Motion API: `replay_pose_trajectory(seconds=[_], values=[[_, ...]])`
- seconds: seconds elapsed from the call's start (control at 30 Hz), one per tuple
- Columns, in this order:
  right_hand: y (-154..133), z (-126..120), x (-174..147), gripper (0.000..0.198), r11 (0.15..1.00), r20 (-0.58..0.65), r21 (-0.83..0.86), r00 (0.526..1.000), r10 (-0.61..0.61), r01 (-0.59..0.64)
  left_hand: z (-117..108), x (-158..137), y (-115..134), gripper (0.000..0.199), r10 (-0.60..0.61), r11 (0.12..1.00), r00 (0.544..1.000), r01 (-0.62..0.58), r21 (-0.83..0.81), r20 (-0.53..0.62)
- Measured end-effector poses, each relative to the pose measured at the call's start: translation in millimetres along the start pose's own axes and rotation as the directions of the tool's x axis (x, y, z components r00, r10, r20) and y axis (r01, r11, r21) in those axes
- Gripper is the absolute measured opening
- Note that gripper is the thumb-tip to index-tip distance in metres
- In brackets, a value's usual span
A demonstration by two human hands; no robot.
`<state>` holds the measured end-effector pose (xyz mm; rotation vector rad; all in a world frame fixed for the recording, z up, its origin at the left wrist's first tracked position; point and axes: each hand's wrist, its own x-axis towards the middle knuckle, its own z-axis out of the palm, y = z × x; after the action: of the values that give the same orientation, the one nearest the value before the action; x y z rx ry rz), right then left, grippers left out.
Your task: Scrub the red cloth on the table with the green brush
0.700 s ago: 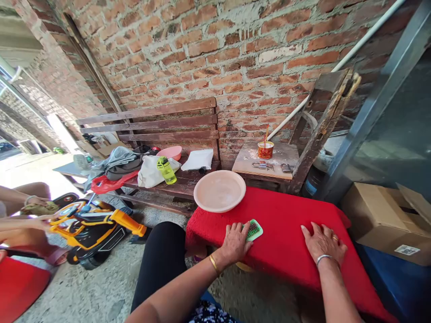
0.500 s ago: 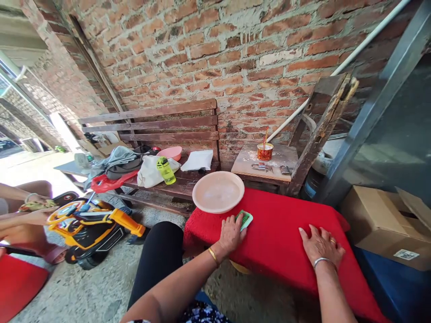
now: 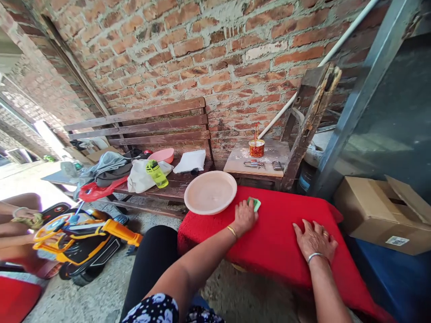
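Note:
My left hand (image 3: 245,216) is closed on a small green scrub brush (image 3: 256,205), pressed to the red cloth (image 3: 269,233). The fingers cover most of the brush; only its pale green far end shows. Just left of this hand, a shallow pale pink basin (image 3: 210,193) rests on the cloth's far left corner. Flat on the right part of the cloth lies my right hand (image 3: 315,242), fingers spread and holding nothing.
Behind the cloth, a small wooden table (image 3: 235,161) bears a red tin (image 3: 256,149) with sticks and padlocks. A cardboard box (image 3: 380,215) stands right. Left are a bench (image 3: 182,186) with a green bottle (image 3: 156,174), a toy vehicle (image 3: 84,237) and another person's arm (image 3: 16,211).
My left hand has slid the brush right and farther away across the cloth. The right hand stays flat in place. The whole view has shifted slightly.

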<state>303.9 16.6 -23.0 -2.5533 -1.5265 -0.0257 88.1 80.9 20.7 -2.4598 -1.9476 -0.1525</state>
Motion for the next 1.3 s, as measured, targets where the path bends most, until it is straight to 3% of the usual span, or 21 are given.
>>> replay_pose_trajectory(seconds=[0.07,0.13,0.23,0.3,0.37,0.4,0.47,0.53,0.6,0.7,0.8,0.9,0.97,1.03,1.13,1.23,1.3], values=[[0,0,0,0.051,1.0,-0.003,0.015,1.0,0.004,-0.004,-6,20,-4,0.058,-0.111,0.994,0.993,0.111,0.008,0.043],[1,1,0,0.049,0.999,-0.012,0.037,1.0,0.006,-0.006,-4,27,7,0.059,-0.1,0.995,0.993,0.099,0.023,0.059],[5,3,1,0.046,0.997,-0.065,0.081,0.998,0.012,-0.007,9,15,43,0.06,0.096,0.995,0.994,-0.097,0.014,0.043],[8,4,1,0.046,0.993,-0.094,0.117,0.996,0.008,0.003,16,-1,63,0.06,0.3,0.954,0.953,-0.299,-0.017,0.05],[11,5,2,0.045,0.989,-0.106,0.146,0.994,0.005,0.011,18,-15,65,0.06,0.442,0.897,0.895,-0.439,-0.059,0.055],[12,5,2,0.045,0.988,-0.109,0.152,0.994,0.006,0.01,17,-20,58,0.061,0.458,0.888,0.887,-0.453,-0.074,0.054],[12,5,2,0.044,0.989,-0.111,0.146,0.994,0.015,0.001,11,-27,32,0.062,0.366,0.929,0.929,-0.361,-0.079,0.05],[11,5,2,0.043,0.991,-0.108,0.134,0.994,0.023,-0.008,2,-27,-1,0.061,0.165,0.985,0.985,-0.163,-0.051,0.051],[10,6,2,0.043,0.992,-0.1,0.127,0.995,0.015,-0.002,-4,-26,-26,0.058,-0.007,1.0,0.998,0.008,-0.015,0.06],[9,7,4,0.042,0.992,-0.091,0.125,0.996,0.01,0.001,-4,-32,-25,0.059,-0.052,0.999,0.996,0.051,0.017,0.072],[12,10,6,0.042,0.991,-0.101,0.137,0.995,0.018,-0.004,7,-56,13,0.062,0.175,0.985,0.982,-0.175,-0.008,0.068],[17,15,10,0.044,0.99,-0.083,0.144,0.996,0.008,0.004,14,-85,41,0.064,0.477,0.878,0.878,-0.474,-0.074,0.037],[20,18,12,0.048,0.989,-0.075,0.145,0.997,-0.001,0.012,12,-97,34,0.067,0.543,0.837,0.839,-0.538,-0.102,0.025],[20,20,13,0.05,0.988,-0.082,0.152,0.997,-0.003,0.016,8,-103,5,0.068,0.465,0.882,0.884,-0.46,-0.1,0.037],[17,16,11,0.049,0.985,-0.076,0.17,0.997,0.009,0.004,-2,-105,-61,0.064,0.154,0.988,0.987,-0.152,-0.031,0.054],[11,9,8,0.05,0.985,-0.062,0.17,0.998,0.018,-0.007,-8,-105,-109,0.059,-0.109,0.993,0.994,0.107,0.054,0.025],[8,5,6,0.051,0.986,-0.066,0.164,0.998,0.019,-0.008,-9,-104,-110,0.058,-0.149,0.987,0.989,0.147,0.068,0.023]])
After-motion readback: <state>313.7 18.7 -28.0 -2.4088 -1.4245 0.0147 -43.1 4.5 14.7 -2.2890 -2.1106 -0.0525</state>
